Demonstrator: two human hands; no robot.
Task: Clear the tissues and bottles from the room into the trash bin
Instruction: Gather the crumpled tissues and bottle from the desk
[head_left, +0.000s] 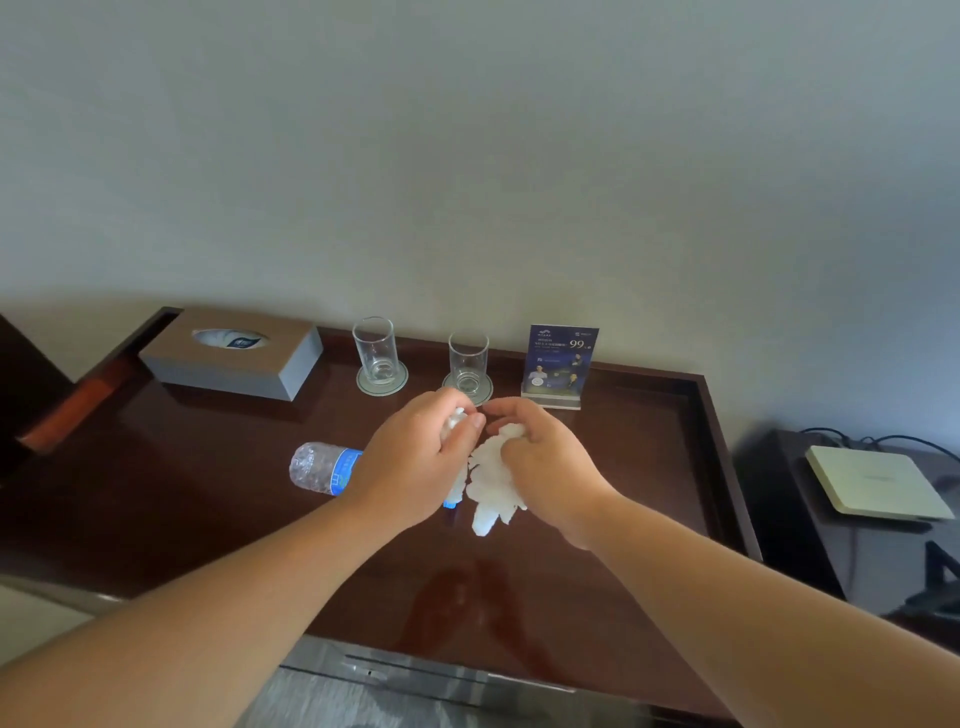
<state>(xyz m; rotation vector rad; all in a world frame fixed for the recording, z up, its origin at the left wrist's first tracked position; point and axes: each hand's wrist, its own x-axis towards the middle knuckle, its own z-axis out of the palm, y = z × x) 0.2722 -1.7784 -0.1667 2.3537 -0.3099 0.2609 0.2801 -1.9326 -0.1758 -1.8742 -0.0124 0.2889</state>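
Note:
Over the middle of the dark wooden desk (208, 499), both my hands hold crumpled white tissue (491, 478). My left hand (415, 462) grips a wad of it near the fingertips, and my right hand (540, 462) grips the larger bunch that hangs down between the hands. A clear plastic water bottle (322, 467) with a blue label lies on its side on the desk, its right end hidden behind my left hand.
A grey tissue box (234, 364) stands at the back left. Two empty glasses (375, 353) (467, 364) on coasters and a blue card stand (558, 366) line the back edge. A side table with a white device (872, 483) and cables is to the right.

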